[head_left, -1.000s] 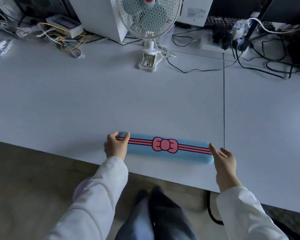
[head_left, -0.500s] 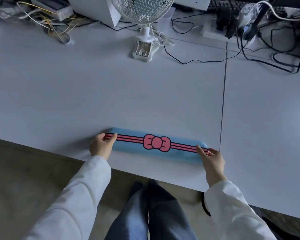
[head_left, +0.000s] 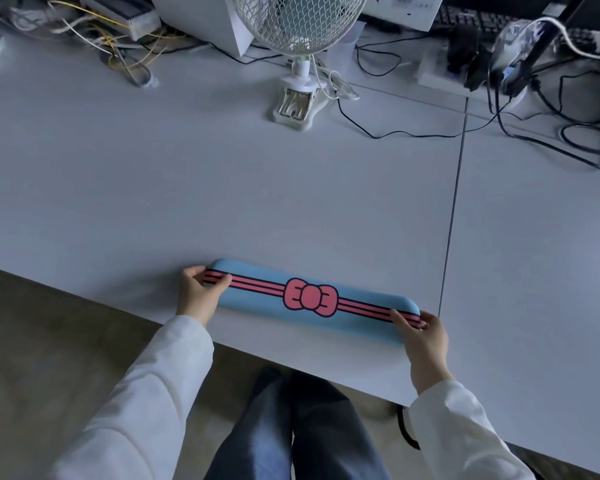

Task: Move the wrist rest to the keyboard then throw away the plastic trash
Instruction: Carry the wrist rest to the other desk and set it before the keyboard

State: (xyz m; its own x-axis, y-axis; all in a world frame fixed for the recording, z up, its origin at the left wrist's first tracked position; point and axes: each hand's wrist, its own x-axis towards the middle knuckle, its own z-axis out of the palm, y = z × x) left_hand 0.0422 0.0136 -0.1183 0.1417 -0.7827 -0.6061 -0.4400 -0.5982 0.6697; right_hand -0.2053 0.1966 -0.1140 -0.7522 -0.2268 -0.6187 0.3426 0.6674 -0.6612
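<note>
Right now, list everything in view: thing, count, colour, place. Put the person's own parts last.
wrist rest: one, light blue with pink stripes and a pink bow, near edge of the desk, held at both ends
desk: one, white, with a seam running down its right part
clip fan: one, white, far middle of the desk
keyboard: one, black, far right, partly hidden
power strip: one, white, far right, plugs in it
cables: many, black at far right, white and yellow at far left
legs: dark blue trousers, below the desk edge
left hand: grips the rest's left end, white sleeve
right hand: grips the rest's right end, white sleeve
</note>
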